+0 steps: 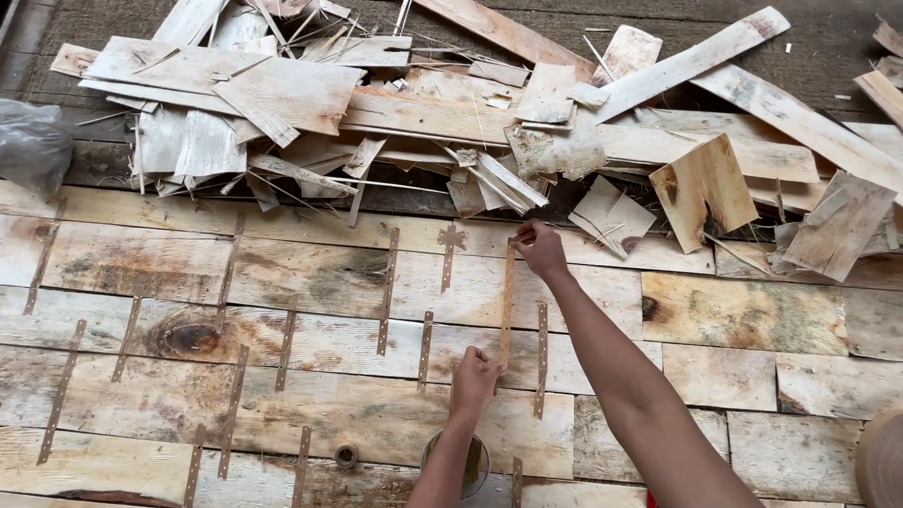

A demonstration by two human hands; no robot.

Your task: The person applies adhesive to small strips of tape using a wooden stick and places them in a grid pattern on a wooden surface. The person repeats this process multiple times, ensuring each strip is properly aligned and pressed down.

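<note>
A: Where's the strip?
B: Strip [508, 301] lies vertical across the veneer seams, flat on the sheet [310, 282].
A: Hands?
B: Right hand [540, 247] pinches its top end, left hand [473, 378] pinches the bottom end. Fingers narrow on both.
A: Surroundings?
B: Scrap pile [451, 113] just above; tape roll [346, 455] near left wrist.
</note>
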